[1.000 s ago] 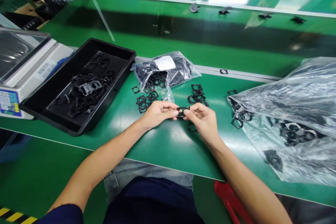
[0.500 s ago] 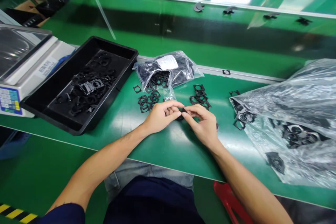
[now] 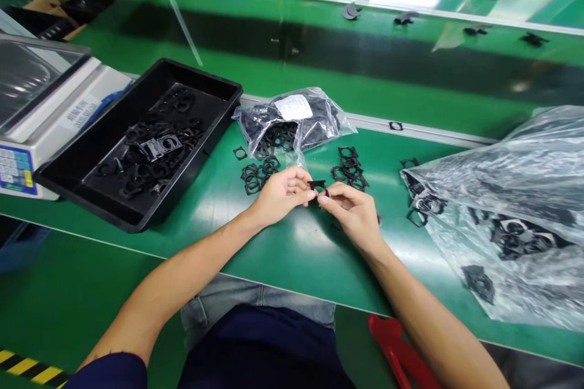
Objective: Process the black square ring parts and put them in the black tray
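Just turned the black part (image 3: 317,183), ring's showing now
Right hand (image 3: 353,213) has it pinched; left hand (image 3: 277,199) is at its left end, can't tell if clamped. It's over the bench (image 3: 274,249), near side.

Black frame (image 3: 317,185): small, thin, dark, round opening through the middle. Pinched at one side by left hand (image 3: 283,196), at the other by right hand (image 3: 352,209); fingers cover parts of it. Far edge shows as a straight bar. Tilt unclear. Lies on the person's side of the labelled bag (image 3: 318,127), well apart from the tray-side end of that bag, close below its middle.
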Demonstrator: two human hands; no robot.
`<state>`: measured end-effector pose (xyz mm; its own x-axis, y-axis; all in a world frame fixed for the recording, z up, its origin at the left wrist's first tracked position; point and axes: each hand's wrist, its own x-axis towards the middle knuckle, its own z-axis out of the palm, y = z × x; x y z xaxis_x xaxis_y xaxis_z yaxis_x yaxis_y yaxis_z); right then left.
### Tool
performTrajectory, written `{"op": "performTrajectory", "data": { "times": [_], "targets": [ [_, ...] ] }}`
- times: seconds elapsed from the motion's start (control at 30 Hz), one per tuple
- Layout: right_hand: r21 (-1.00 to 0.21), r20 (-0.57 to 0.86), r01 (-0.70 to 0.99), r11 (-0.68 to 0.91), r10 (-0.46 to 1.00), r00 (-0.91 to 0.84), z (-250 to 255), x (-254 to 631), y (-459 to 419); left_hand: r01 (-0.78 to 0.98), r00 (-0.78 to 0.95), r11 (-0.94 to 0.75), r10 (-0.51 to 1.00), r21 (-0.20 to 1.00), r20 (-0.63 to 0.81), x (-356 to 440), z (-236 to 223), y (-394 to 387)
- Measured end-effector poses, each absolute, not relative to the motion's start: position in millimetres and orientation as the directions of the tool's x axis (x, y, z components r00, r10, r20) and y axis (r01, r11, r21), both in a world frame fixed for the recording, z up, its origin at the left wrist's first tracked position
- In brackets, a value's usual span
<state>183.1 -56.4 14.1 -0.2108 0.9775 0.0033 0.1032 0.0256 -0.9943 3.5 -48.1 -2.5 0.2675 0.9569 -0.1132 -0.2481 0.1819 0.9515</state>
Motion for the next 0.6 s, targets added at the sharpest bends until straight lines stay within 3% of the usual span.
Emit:
{"op": "performTrajectory", "data": {
  "times": [0.27, 0.6],
  "targets": [
    [-0.988, -0.003, 0.150, 0.034, 0.971, -0.239, 14.8, 181.6, -58.3, -0.232, 0.259, 0.147, 0.962, 0.962, -0.084, 5.0, -1.6, -49.1],
    [-0.989, 0.016, 0.141, 0.045, 0.980, -0.199, 11.8, 181.8, -58.7, -0.285, 0.218, 0.206, 0.965, 0.936, -0.146, 6.2, -2.6, -49.8]
  ]
}}
